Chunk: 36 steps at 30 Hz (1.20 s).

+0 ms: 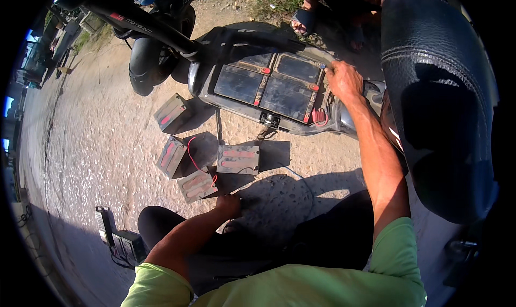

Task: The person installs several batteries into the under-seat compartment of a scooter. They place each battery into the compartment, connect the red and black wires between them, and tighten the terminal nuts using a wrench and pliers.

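My right hand reaches to the far right corner of an open battery compartment in a scooter's footboard. Its fingers are closed beside a terminal with a small blue part; what they pinch is hidden. Several dusty dark batteries with red terminal covers lie side by side in the compartment. My left hand is low over the ground, curled closed in shadow beside a loose grey battery; I cannot make out what it holds. A red wire runs among the loose batteries.
More loose batteries stand on the rough pavement. The scooter's black seat rises at right, its steering column at upper left. Another person's sandalled foot is beyond the scooter. A boxy dark device with cables lies at lower left.
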{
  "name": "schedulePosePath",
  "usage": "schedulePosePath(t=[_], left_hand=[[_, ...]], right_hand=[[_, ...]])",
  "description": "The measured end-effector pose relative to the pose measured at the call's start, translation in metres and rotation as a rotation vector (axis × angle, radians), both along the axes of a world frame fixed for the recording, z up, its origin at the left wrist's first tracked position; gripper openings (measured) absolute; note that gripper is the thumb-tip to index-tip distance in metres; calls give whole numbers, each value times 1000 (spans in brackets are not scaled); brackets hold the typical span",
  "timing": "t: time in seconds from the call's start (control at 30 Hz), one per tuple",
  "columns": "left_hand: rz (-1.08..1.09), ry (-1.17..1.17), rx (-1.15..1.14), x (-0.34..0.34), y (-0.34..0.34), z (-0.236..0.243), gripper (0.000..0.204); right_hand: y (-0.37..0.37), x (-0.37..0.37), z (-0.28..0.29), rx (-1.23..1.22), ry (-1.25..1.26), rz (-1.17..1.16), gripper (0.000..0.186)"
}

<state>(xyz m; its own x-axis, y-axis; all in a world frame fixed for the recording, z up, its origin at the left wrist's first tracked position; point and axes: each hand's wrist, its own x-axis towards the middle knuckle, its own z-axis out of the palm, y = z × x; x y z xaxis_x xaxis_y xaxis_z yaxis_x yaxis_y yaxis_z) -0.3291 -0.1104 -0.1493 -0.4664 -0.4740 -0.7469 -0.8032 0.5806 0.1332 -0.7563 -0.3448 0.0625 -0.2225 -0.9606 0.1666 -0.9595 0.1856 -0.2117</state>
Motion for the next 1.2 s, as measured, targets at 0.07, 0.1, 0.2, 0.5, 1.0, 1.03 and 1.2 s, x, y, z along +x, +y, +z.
schedulePosePath(t=[0.07, 0.1, 0.2, 0.5, 1.0, 1.03, 1.2], left_hand=[[53, -64, 15, -3, 3, -10, 40], [51, -74, 5, -4, 3, -16, 40], [-3, -113, 8, -11, 0, -14, 40], [-17, 127, 435, -24, -32, 70, 47], [1040, 1190, 1147, -145, -190, 194, 38], [1061, 1188, 1165, -152, -192, 189, 37], [822, 1120, 359, -177, -209, 173, 56]], right_hand=[[0, 6, 7, 67, -54, -33, 25], [-1, 7, 7, 69, -58, -35, 25], [-1, 4, 6, 55, -62, -30, 23], [2, 8, -6, -91, -82, 55, 22], [1, 11, 7, 23, -88, 4, 25], [3, 4, -8, -48, -53, 9, 25], [2, 9, -7, -96, -48, 46, 26]])
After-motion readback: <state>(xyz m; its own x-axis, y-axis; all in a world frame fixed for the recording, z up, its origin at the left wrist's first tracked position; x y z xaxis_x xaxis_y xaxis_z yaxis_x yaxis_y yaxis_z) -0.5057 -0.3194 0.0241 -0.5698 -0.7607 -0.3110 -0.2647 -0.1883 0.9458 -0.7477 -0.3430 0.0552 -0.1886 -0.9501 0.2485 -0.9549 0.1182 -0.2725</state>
